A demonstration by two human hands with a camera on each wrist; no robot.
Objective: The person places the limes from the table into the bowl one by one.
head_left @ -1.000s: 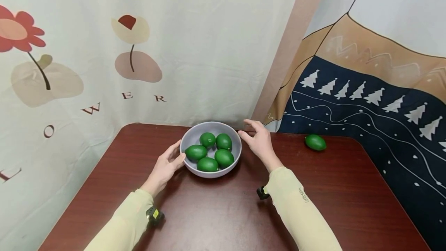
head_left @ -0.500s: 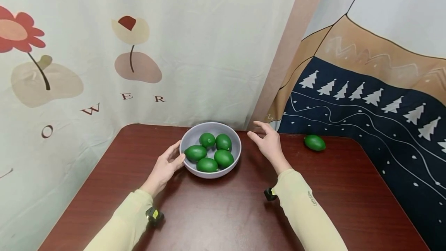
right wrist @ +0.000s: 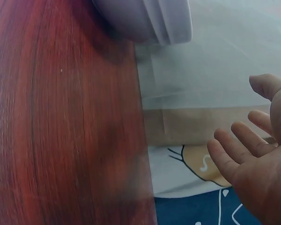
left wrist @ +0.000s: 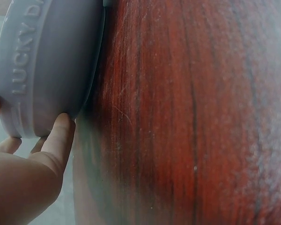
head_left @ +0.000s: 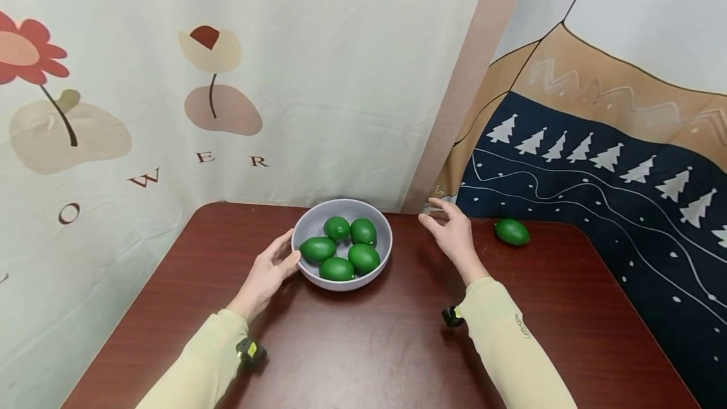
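Observation:
A grey bowl (head_left: 343,284) stands near the table's back edge with several green limes (head_left: 336,269) in it. At its left side my left hand (head_left: 267,276) holds it, thumb at the rim and fingers against the outer wall. In the left wrist view, the fingers (left wrist: 61,136) reach under the side of the bowl (left wrist: 61,61), below raised lettering. My right hand (head_left: 451,238) hovers to the right of the bowl, fingers loosely bent and holding nothing. In the right wrist view, the hand (right wrist: 253,159) is apart from the bowl (right wrist: 150,18).
One more green lime (head_left: 512,232) lies on the brown wooden table (head_left: 352,352) near the back right corner. Behind the table hang a pale flower-printed curtain (head_left: 341,81) and a cloth with mountains and trees (head_left: 602,188).
My right hand has moved right, away from the bowl's rim and closer to the lone lime. The left hand stays at the bowl, which has not moved on the table.

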